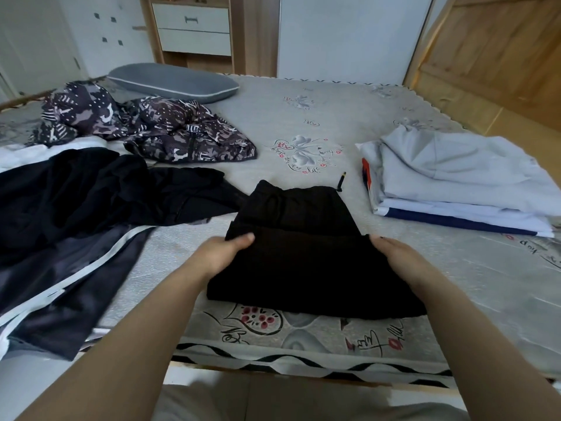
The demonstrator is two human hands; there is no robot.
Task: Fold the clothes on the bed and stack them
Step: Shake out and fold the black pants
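Observation:
A black garment [306, 256], folded over on itself, lies near the front edge of the bed [303, 123]. My left hand [223, 253] grips its left side, thumb on top of the cloth. My right hand [397, 256] holds its right side, fingers tucked under the edge. A drawstring tip [341, 180] pokes out behind it. To the right sits a stack of folded light grey and white clothes [461, 180]. Unfolded black clothes with white stripes [69, 214] sprawl on the left, and a camouflage jacket [145, 126] lies crumpled behind them.
A grey pillow [173, 82] rests at the far left of the bed. Behind the bed stand a wooden drawer unit [194, 28] and a white wall. A wooden door [498, 50] is at the far right.

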